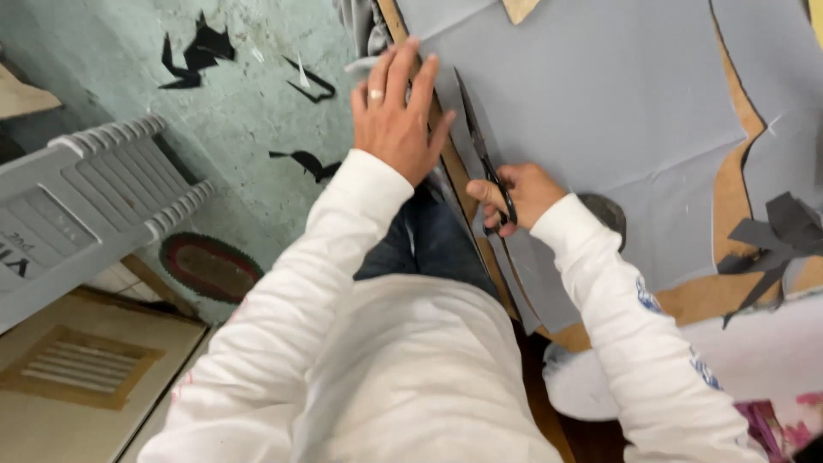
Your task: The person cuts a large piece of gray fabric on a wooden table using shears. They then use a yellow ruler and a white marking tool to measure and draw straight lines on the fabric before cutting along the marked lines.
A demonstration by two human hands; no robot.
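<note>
A large sheet of smooth grey fabric [591, 103] lies spread over a brown wooden table [729, 184] and fills the upper right of the frame. The right hand [519, 195], at centre frame, is clenched through the handles of a pair of dark metal scissors [484, 159], whose long blades point up the frame along the fabric's left margin. The left hand [396, 116], at upper centre, is released and lies flat with fingers spread, pressing the fabric edge down where it hangs over the table's left side.

As a judgement, the cutting is well along but not finished: the grey sheet already has shaped edges, with a stepped notch at its lower right and a curved gap to a second grey piece [776, 77] at the far right, while the left margin under the blades looks only partly trimmed. Whether the blades are biting cloth just now cannot be told.

Counted: one pair of scissors; two hands, both the person's own; two grey pieces on the table; one cluster of dark grey offcut strips [776, 240] at the right edge; about three black scraps [199, 53] on the pale green floor at upper left; one grey plastic chair [86, 201] at the left.
</note>
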